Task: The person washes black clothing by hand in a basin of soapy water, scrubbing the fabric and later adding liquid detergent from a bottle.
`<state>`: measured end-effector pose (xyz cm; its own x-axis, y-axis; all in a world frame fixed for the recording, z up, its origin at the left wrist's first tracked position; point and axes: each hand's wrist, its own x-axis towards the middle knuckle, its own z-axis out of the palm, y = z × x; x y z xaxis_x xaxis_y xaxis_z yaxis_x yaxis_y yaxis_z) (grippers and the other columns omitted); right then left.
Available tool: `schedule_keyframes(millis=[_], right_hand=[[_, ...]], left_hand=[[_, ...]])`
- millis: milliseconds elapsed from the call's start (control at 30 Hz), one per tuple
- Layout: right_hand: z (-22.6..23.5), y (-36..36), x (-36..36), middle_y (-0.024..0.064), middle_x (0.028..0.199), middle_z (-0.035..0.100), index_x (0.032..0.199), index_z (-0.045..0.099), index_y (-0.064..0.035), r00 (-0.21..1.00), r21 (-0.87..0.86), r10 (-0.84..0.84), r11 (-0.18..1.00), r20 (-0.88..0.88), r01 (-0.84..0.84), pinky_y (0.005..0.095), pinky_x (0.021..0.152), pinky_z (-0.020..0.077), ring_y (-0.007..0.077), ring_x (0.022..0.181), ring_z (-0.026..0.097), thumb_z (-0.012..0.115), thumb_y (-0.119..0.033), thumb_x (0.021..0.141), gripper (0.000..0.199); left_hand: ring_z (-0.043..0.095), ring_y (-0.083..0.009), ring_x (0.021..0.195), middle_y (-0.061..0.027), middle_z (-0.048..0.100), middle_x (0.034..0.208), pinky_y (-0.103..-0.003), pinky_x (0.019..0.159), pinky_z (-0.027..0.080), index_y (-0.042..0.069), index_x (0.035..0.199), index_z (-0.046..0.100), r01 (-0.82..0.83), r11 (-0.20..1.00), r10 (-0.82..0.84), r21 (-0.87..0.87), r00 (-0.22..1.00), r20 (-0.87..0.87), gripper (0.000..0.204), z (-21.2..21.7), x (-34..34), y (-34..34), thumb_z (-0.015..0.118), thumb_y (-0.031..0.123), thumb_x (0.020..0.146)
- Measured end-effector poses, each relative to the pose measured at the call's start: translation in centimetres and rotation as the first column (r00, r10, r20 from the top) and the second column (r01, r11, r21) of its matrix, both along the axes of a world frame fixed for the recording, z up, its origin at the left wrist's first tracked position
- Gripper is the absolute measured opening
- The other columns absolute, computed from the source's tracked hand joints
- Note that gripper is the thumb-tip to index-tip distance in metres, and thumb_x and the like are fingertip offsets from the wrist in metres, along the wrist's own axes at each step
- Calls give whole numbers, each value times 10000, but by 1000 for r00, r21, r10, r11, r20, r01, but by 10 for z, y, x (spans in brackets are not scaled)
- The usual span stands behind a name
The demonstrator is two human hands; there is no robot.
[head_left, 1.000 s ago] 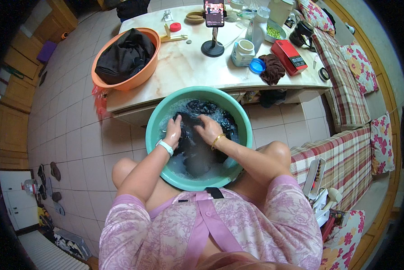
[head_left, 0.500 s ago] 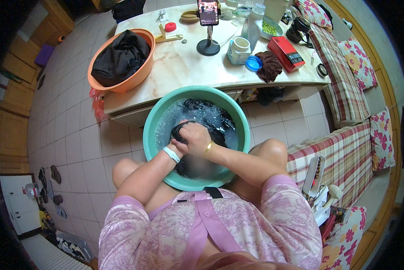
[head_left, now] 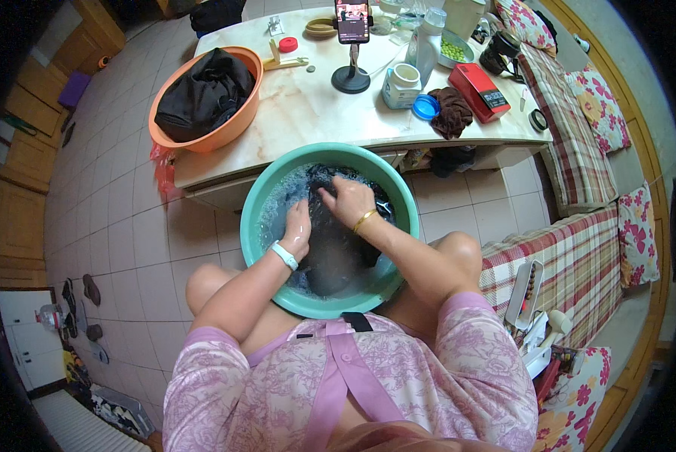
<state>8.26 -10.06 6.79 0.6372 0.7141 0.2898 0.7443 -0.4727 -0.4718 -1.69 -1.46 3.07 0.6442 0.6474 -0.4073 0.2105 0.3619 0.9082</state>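
The tabletop (head_left: pixel 293 124) lies beyond the green basin (head_left: pixel 408 222). Beyond the basin and to its left, an orange tub (head_left: pixel 214 141) holds black fabric (head_left: pixel 202 98). Dark cloth (head_left: pixel 332 252) lies in the basin's sudsy water (head_left: pixel 276 202). In the basin's left half, the left hand (head_left: pixel 297 228) is beside the cloth — fingers extended, any grip impossible to tell. Toward the basin's far side, the right hand (head_left: pixel 351 202) meets the cloth, fingers bent — whether clamped, I cannot tell. A phone (head_left: pixel 353 21) stands beyond the basin.

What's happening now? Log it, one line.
left hand: beside cloth | right hand: over cloth | cloth: in green basin | water: sudsy
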Motion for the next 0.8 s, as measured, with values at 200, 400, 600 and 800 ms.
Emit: schedule_keyframes(millis=[200,400,600,800], right_hand=[[-7,-9,21,147,895,538,1008,516,-72,999,-31,45,999,16,-45,391,713,442,308,869,526,621,-283,729,365],[-31,-17,11,156,1226,416,1138,523,-111,942,-337,336,889,19,-310,409,905,343,310,1132,382,569,-368,754,464],[-39,-15,11,149,1241,409,1144,518,-125,952,-468,291,832,-91,-299,408,926,334,310,1161,365,545,-376,770,451],[-48,-6,23,137,1118,476,1015,571,-112,971,-467,131,859,-198,-211,385,873,396,305,1063,440,600,-285,734,330]], left_hand=[[458,-402,995,-237,486,1041,-398,840,391,38,1104,424,195,616,-98,764,980,-171,433,8,-2,24,589,241,759],[430,-390,1058,-226,380,1200,-454,870,380,108,1220,408,587,237,-72,774,805,-588,536,6,-10,16,594,254,740],[434,-380,1063,-228,411,1169,-444,848,398,98,1201,420,685,268,-75,677,716,-694,513,-2,-11,20,593,277,752],[456,-387,1030,-235,424,1159,-421,878,375,10,1154,426,537,377,-38,755,823,-567,481,-7,-7,18,570,276,780]])
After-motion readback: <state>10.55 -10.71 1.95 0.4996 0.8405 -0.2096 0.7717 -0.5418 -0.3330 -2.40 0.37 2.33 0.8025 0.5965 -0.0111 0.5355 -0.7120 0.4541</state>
